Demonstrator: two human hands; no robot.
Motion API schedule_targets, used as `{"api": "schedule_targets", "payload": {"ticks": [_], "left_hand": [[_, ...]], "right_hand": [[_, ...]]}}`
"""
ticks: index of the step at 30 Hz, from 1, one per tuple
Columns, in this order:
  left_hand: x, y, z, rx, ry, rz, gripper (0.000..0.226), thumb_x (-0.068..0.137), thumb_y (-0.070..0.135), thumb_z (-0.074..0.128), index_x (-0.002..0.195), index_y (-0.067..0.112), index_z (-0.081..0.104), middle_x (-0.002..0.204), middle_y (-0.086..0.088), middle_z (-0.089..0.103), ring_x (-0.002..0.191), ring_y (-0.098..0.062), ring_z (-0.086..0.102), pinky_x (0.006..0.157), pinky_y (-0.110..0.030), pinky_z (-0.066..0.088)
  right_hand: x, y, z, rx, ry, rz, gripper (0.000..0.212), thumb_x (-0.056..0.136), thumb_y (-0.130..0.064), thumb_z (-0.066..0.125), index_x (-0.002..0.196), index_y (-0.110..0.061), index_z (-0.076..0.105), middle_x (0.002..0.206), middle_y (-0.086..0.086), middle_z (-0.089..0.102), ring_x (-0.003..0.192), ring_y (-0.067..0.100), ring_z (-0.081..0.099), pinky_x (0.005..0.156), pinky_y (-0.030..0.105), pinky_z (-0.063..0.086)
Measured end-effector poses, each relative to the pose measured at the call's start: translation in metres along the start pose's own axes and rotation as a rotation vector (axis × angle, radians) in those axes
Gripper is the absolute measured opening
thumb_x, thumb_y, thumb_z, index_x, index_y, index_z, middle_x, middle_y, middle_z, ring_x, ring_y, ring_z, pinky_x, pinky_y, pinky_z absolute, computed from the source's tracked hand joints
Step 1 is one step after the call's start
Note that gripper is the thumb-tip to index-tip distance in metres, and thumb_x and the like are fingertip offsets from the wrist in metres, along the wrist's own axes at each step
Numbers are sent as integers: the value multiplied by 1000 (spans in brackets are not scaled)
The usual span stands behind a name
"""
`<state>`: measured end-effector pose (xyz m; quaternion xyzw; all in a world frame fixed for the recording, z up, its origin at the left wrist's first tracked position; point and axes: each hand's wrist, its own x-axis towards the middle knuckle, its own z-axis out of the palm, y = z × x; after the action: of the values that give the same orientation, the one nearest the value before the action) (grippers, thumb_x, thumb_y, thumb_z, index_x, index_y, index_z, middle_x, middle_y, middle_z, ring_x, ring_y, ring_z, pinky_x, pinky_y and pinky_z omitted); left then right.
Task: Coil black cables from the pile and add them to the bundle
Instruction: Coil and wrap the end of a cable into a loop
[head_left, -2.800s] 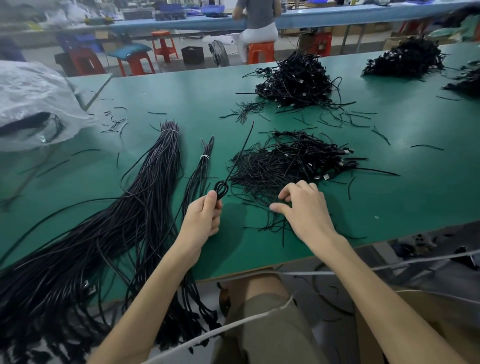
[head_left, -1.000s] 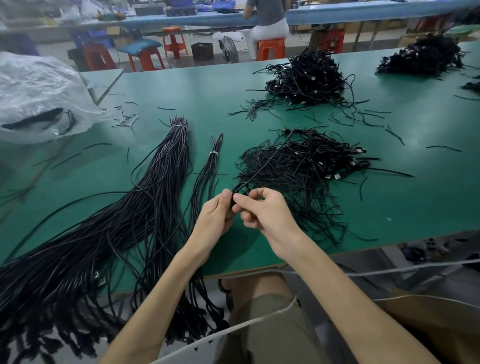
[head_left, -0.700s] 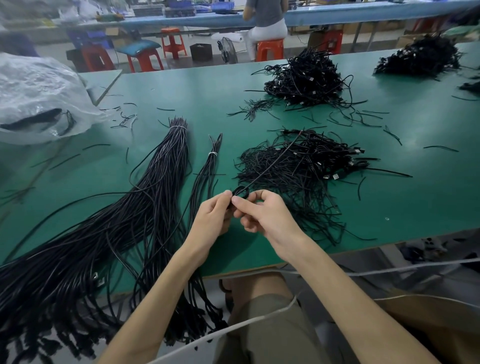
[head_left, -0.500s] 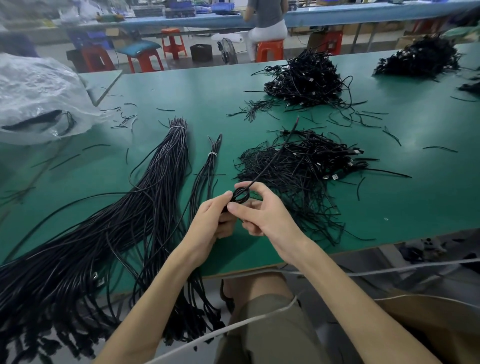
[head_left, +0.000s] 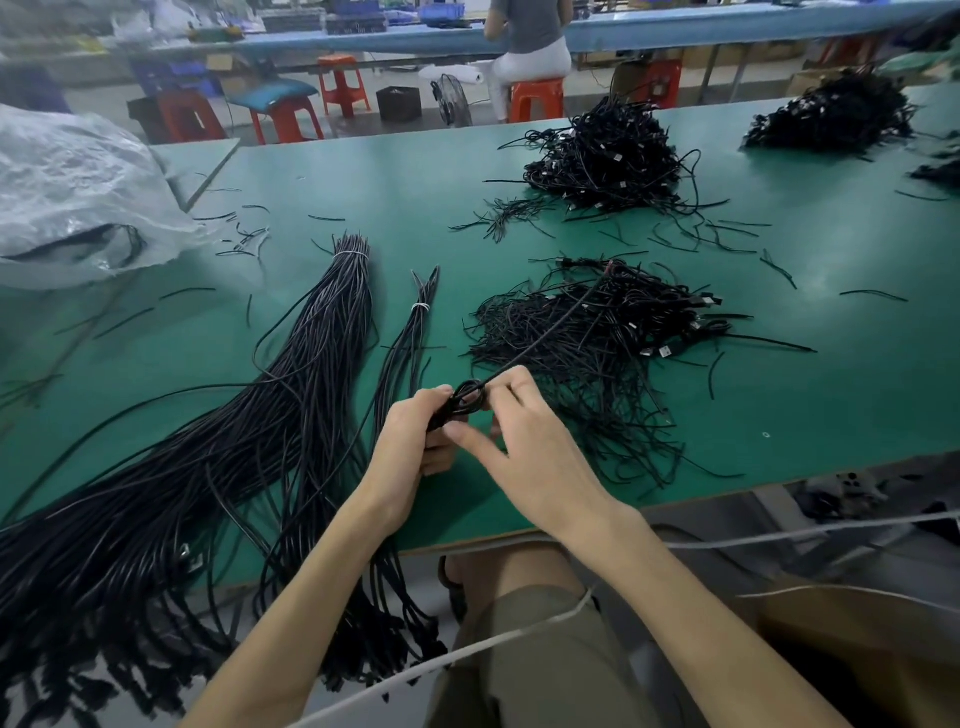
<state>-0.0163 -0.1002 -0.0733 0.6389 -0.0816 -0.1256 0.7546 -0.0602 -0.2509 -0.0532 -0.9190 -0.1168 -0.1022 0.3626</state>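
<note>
Close in, at the near edge of the bench (head_left: 805, 405), both hands meet on one black cable (head_left: 540, 335). The left hand (head_left: 410, 441) curls round a small coil (head_left: 470, 401), gripping its loops. The right hand (head_left: 524, 447) pinches the same coil from the other side, thumb stretched out below. The cable's free tail runs toward one o'clock, over the loose pile (head_left: 587, 343). Mid-winding, I reckon: that tail wants drawing in loop by loop, then the coil goes to the thick tied bundle (head_left: 332, 312) at ten o'clock, past a thinner bundle (head_left: 415, 332). Farther out: a second heap (head_left: 608, 156) at one o'clock, a plastic bag (head_left: 67, 187) at ten.
</note>
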Motion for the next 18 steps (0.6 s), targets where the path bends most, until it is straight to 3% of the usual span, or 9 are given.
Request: {"api": "schedule_targets", "payload": {"ticks": [5, 9, 14, 18], "left_hand": [[1, -1, -1, 4, 53, 22, 32, 91, 38, 51, 61, 26, 48, 54, 10, 30, 46, -11, 17, 41, -22, 18], [0, -1, 0, 39, 21, 24, 40, 92, 38, 46, 54, 27, 42, 54, 6, 23, 46, -13, 16, 40, -22, 19], [1, 1, 0, 47, 15, -2, 42, 93, 40, 45, 55, 23, 38, 54, 4, 18, 46, -15, 14, 40, -22, 20], [0, 1, -1, 53, 8, 6, 45, 95, 43, 48, 55, 22, 48, 54, 2, 25, 46, -15, 20, 42, -23, 25]], "right_hand": [[1, -1, -4, -109, 33, -88, 34, 103, -40, 55, 114, -8, 56, 118, -1, 44, 81, 21, 59, 67, 38, 53], [-1, -1, -3, -74, 89, -115, 24, 104, -30, 56, 105, -5, 57, 109, 3, 50, 79, 27, 57, 68, 45, 52], [-2, 0, -1, -25, 145, -161, 20, 104, -22, 59, 91, -7, 55, 95, -1, 47, 69, 20, 50, 61, 36, 46], [-3, 2, 3, -2, 204, -168, 18, 103, -18, 60, 88, -10, 52, 92, -4, 46, 64, 13, 42, 57, 30, 40]]}}
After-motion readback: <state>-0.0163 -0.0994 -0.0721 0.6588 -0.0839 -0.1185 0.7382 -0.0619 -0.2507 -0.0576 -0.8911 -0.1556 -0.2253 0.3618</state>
